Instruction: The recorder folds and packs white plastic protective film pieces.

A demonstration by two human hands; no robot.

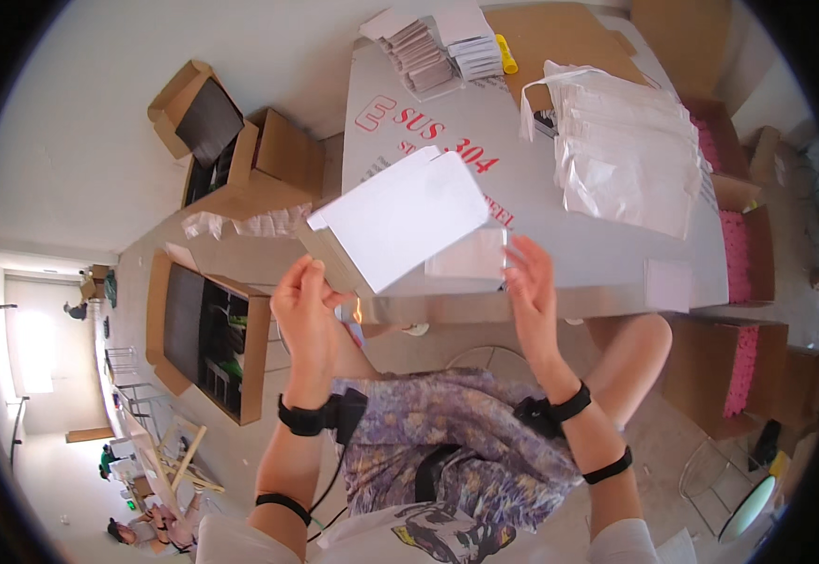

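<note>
A flat white folded-card box (405, 216) with a grey-brown edge flap is held up over the table's near edge. My left hand (308, 296) is closed on its lower left corner, thumb and fingers pinching the flap. My right hand (534, 291) is to the right of the box, its fingers loosely bent and apart, with nothing visible in them. A clear plastic bag (466, 263) lies on the table just left of the right fingertips; I cannot tell whether they touch it.
The grey table (391, 141) bears stacks of white card pieces (419, 56), a yellow roll (506, 54), a pile of translucent bags (626, 150) and a small clear packet (667, 285). Open cartons (250, 367) stand left; boxes with pink contents (740, 371) stand right. People sit far left.
</note>
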